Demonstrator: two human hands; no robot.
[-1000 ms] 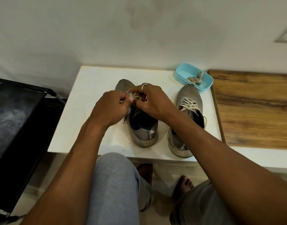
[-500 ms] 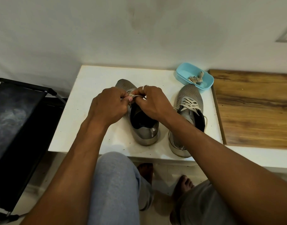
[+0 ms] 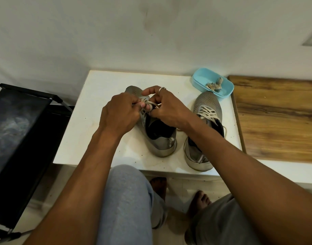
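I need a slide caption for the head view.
Left hand and right hand pinch the lace of a grey shoe on a white table, beside a second shoe.

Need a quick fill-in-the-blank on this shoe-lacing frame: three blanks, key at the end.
1. The left hand and right hand both pinch the ____ of the grey shoe.
2. The tray holding crumpled scraps is ____ in colour.
3. The ring sits on a finger of the ____ hand.

Missing words: lace; blue; right.
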